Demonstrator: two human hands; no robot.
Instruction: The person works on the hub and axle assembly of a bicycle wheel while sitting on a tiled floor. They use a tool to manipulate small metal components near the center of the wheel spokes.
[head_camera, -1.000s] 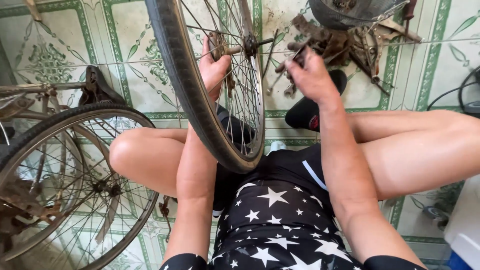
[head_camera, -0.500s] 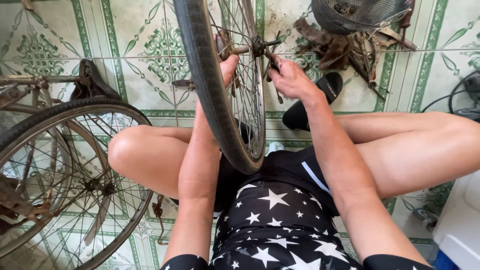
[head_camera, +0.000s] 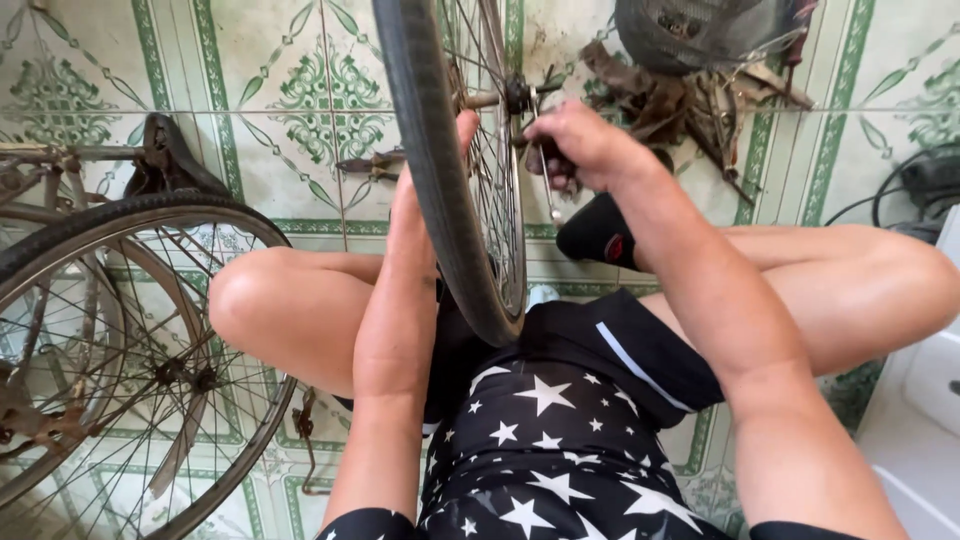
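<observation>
- Right hand (head_camera: 585, 145) is clenched shut on a thin tool at the hub (head_camera: 518, 97); a slim metal shaft pokes down out of the fist. A second ago this hand was out by the scrap pile, fingers loose. Now it's right in at the axle, so the work has gone from reaching to actually working the hub.
- Left hand (head_camera: 462, 135) is behind the spokes, mostly hidden by the tyre; I can't tell if it's gripping or just bracing.
- The bicycle wheel (head_camera: 440, 190) stands upright between the knees, rim bottom resting at the lap.
- Farther out: a second wheel (head_camera: 120, 340) at the left, rusty scrap (head_camera: 680, 95) and a wire basket (head_camera: 700, 30) on the patterned tile floor (head_camera: 290, 90).
</observation>
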